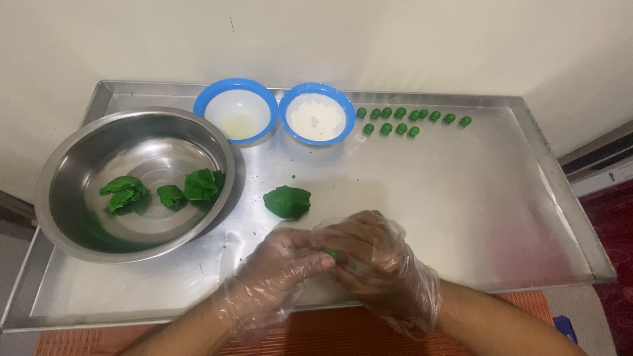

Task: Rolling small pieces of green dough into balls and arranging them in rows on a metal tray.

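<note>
A large steel tray (461,217) carries everything, and its raised rim runs clear on the far and right sides, while the near edge lies just under the wrists. Both hands, in loose clear plastic gloves, meet above the near edge at the middle: the left hand (280,267) and the right hand (372,254) are curled in toward each other, fingertips touching, pinching one small green bit of dough (331,253) between them. Just beyond them lies one larger green dough lump (287,201). The right half of the tray is bare metal from the hands out to the right rim. On the left end stands one steel bowl (72,171), overhanging the left edge, with three green pieces (168,191) inside. Along the far edge stand two blue-rimmed bowls, one with oil (235,111), one with white flour (317,113); beside them, twelve small green balls (401,120) in two rows.
</note>
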